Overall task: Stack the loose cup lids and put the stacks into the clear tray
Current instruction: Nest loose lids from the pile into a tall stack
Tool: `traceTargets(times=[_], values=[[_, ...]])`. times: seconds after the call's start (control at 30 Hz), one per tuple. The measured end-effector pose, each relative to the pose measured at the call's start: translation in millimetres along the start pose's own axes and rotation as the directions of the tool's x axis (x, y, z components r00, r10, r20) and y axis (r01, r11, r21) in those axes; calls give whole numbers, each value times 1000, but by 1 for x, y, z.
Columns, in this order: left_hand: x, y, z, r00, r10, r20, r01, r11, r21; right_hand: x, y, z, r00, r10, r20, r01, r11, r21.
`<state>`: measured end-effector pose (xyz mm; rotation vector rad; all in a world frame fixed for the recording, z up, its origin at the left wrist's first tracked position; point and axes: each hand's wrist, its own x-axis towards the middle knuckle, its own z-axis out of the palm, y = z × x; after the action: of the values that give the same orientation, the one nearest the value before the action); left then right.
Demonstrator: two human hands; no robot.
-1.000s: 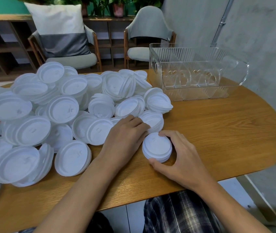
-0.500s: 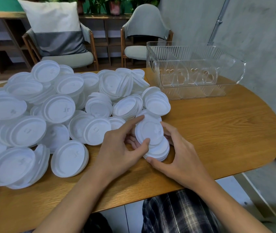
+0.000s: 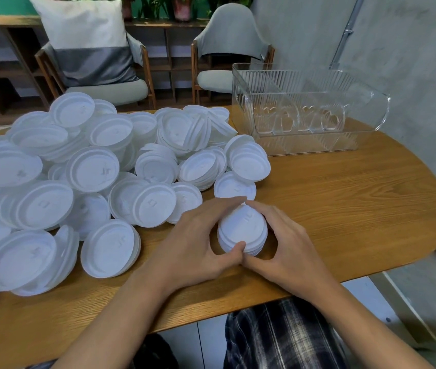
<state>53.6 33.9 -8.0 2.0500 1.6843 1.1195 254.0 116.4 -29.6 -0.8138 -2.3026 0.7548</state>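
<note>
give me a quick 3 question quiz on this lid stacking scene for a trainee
1. True or false: the clear tray already holds lids.
2. The left hand and right hand together grip: A) a lid stack B) a cup C) a spoon
3. On which side of that stack does the pile of loose lids lie, the person's left or right?
Key: 1 false; 2 A; 3 left.

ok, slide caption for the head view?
Left hand and right hand grip a small lid stack; loose lids beside, clear tray behind.
</note>
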Motion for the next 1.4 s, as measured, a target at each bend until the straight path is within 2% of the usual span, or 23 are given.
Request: traceTargets(times=[0.2, 0.43, 0.77, 0.97, 1.07, 1.13, 1.27, 1.4], values=[[2, -4, 3, 992, -100, -83, 107, 991, 83, 0, 2, -1, 998, 54, 19, -54, 998, 15], [7, 3, 17, 979, -142, -147, 161, 979, 123, 2, 2, 1, 1000, 26, -9, -26, 999, -34], [8, 8, 19, 970, -202, -132, 219, 967, 129, 0, 3, 1, 1000, 11, 18, -10, 997, -75], [3, 4, 15, 980, -138, -142, 158, 977, 145, -2, 2, 1, 1000, 23, -7, -24, 996, -91], [8, 0, 16, 976, 6, -219, 43, 975, 218, -1, 0, 3, 996, 41, -77, -49, 992, -114], [13, -7, 20, 982, 67, -176, -16, 961, 276, -2, 1, 4, 993, 72, -95, -84, 988, -129], [19, -17, 22, 1000, 20, -12, -14, 932, 362, -2, 1, 4, 987, 115, -109, -130, 980, -150], [20, -17, 22, 999, 30, -10, -24, 915, 402, -2, 1, 3, 984, 147, -103, -163, 972, -170]])
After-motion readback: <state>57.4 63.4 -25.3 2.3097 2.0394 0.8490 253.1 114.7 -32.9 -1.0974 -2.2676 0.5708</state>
